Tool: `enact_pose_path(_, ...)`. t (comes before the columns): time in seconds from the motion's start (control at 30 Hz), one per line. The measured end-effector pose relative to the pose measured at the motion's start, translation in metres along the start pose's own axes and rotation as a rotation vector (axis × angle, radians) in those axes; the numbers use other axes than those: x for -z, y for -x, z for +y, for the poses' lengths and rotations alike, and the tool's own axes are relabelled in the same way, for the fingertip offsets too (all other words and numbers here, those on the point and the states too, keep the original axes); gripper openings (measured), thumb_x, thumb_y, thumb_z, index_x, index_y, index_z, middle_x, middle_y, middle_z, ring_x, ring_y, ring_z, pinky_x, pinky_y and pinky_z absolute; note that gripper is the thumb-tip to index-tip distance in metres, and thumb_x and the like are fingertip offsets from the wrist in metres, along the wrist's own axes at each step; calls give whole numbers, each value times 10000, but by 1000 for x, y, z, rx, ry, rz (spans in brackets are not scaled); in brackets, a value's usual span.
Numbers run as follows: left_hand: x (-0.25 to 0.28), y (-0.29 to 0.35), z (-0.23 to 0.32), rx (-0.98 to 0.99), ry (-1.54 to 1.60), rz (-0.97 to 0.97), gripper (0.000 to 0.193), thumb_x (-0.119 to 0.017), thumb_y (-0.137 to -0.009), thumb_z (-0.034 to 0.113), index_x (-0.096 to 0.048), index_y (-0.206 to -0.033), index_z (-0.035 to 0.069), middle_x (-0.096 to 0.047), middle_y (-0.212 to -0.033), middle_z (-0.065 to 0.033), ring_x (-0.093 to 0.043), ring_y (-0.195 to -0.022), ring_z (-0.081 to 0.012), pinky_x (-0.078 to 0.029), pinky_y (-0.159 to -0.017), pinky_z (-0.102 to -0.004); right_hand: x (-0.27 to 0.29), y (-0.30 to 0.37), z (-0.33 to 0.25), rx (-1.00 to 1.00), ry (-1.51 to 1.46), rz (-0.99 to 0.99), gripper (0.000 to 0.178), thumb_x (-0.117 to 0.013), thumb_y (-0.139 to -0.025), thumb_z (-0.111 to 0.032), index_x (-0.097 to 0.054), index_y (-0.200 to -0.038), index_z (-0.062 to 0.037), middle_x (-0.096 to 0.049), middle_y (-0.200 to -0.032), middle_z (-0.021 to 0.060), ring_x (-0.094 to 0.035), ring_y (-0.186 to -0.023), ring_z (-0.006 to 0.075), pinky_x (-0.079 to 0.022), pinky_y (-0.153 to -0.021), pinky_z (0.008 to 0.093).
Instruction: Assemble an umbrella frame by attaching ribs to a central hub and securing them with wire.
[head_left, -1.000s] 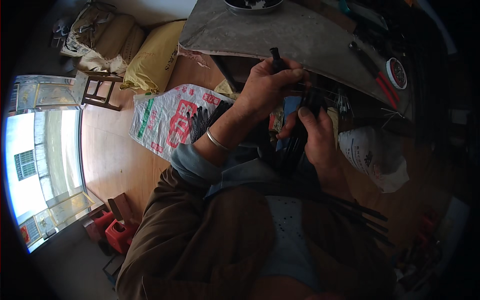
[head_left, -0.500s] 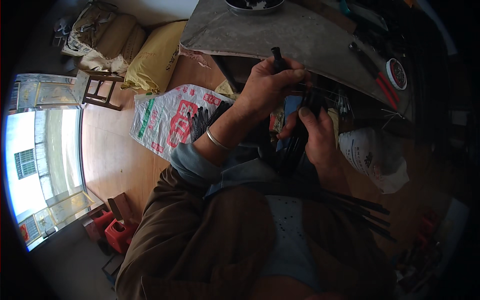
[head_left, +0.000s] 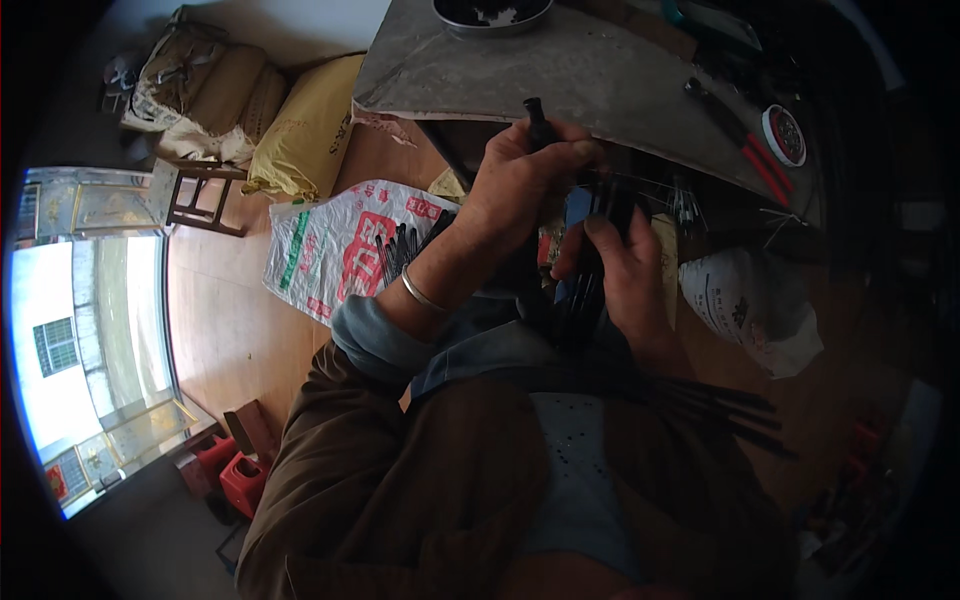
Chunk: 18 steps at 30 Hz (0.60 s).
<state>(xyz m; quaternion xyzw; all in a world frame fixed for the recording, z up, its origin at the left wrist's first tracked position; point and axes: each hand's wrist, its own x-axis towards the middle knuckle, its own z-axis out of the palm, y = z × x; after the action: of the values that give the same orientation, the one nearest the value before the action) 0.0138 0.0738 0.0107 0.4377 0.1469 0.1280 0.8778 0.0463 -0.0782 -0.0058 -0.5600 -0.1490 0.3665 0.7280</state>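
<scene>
My left hand (head_left: 525, 175), with a metal bangle on its wrist, is closed around a dark tool handle (head_left: 540, 125) whose knobbed end sticks up above the fist. The tool's working end is lost in shadow between my hands. Just to the right, my right hand (head_left: 632, 265) is closed on a bundle of thin black strips (head_left: 588, 285), thumb on top, the strips hanging down toward my lap. More black strips (head_left: 725, 410) poke out below my right forearm. Fine wires (head_left: 685, 205) show beyond my right fingers, under the table edge.
A grey table (head_left: 450, 70) stands ahead, bearing a metal bowl (head_left: 490, 25), red-handled pliers (head_left: 765, 165) and a round tin (head_left: 785, 135). On the floor at left lies a printed white sack (head_left: 315, 255) with black strips. Stuffed sacks (head_left: 305, 130), a wooden stool (head_left: 205, 200) and a white bag (head_left: 750, 310) stand around.
The view has shifted slightly. Both hands keep the same grips, and the tool handle in my left hand sits slightly farther left.
</scene>
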Motion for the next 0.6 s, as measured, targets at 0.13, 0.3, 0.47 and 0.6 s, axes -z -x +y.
enact_pose_path(0.13, -2, -1, -1, 24, -18, -22, 113, -581, -878, 102, -574, -952, 17, -629, -832, -68, -592, -726, -119, -487, -660, -241, 4, -1, 1, 15, -46, -28, 219, -504, -944, -198, -476, -1050, -8, -592, -731, 81, -597, -586, 152, -509, -549, 265)
enact_pose_path(0.3, 6, 13, -5, 20, -262, 19, 315, -569, -912, 211, -552, -1132, -13, -564, -749, -3, -536, -671, -86, -464, -625, -223, 6, 0, -1, 52, -110, 33, 197, -499, -947, -185, -498, -1037, -10, -596, -737, 70, -596, -588, 137, -503, -541, 254)
enact_pose_path(0.47, -13, 26, -7, 55, -337, 10, 296, -643, -845, 75, -524, -1088, -47, -608, -737, -58, -595, -612, -113, -477, -532, -230, 3, 2, -3, 73, -125, 10, 148, -509, -944, -147, -528, -996, -10, -600, -752, 49, -582, -587, 106, -485, -530, 228)
enact_pose_path(0.6, -18, 25, -6, 77, -391, 59, 286, -633, -847, 71, -523, -1087, -42, -609, -729, -61, -596, -600, -116, -485, -536, -229, 9, 3, -4, 101, -97, 21, 163, -548, -928, -157, -549, -971, 0, -608, -756, 31, -579, -613, 90, -471, -547, 223)
